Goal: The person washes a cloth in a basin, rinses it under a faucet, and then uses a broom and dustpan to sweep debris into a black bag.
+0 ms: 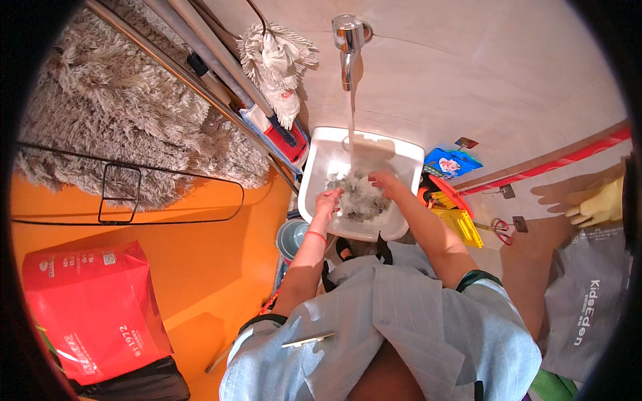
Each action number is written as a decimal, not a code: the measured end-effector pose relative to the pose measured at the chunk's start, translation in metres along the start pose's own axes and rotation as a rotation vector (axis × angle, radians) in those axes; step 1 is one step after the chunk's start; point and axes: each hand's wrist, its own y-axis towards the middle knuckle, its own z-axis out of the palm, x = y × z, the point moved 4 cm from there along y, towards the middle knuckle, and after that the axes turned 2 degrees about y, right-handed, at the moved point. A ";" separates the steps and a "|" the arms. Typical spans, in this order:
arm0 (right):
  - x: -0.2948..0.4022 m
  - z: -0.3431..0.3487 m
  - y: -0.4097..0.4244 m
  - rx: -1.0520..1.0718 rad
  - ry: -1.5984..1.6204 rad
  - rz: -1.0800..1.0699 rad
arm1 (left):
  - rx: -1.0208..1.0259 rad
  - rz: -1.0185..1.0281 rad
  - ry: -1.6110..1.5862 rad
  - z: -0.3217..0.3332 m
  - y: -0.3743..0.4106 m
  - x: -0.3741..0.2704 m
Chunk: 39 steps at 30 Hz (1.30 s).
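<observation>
Water runs from a chrome faucet (347, 50) on the wall into a white basin (311, 165). In the basin lies a wet, shaggy grey-white textile (368, 200), perhaps a mop head, directly below the stream. My left hand (328, 203), with a red band on its wrist, is at the left edge of the textile, fingers curled; whether they pinch any strands cannot be made out. On the other side, my right hand (385, 181) hovers over or touches the textile's upper right part, with its fingers bent and apart.
Long mop poles (220, 65) and a white string mop (278, 65) lean left of the basin. Shaggy grey textiles (125, 100) and a red bag (95, 311) are further left. Blue buckets (292, 239) stand low beside the basin. Rightward are a yellow dustpan (459, 226), rubber gloves (599, 203) and a grey bag (584, 301).
</observation>
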 end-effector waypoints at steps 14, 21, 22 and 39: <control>0.011 -0.039 -0.061 0.003 0.093 -0.221 | 0.054 0.148 -0.075 0.005 -0.021 -0.047; -0.001 -0.041 -0.080 0.045 0.120 -0.287 | 0.150 0.131 0.017 0.028 -0.039 -0.052; -0.001 -0.040 -0.082 0.047 0.120 -0.284 | 0.156 0.123 0.018 0.026 -0.040 -0.050; -0.005 -0.034 -0.093 0.071 0.149 -0.350 | 0.152 0.090 0.026 0.013 -0.047 -0.041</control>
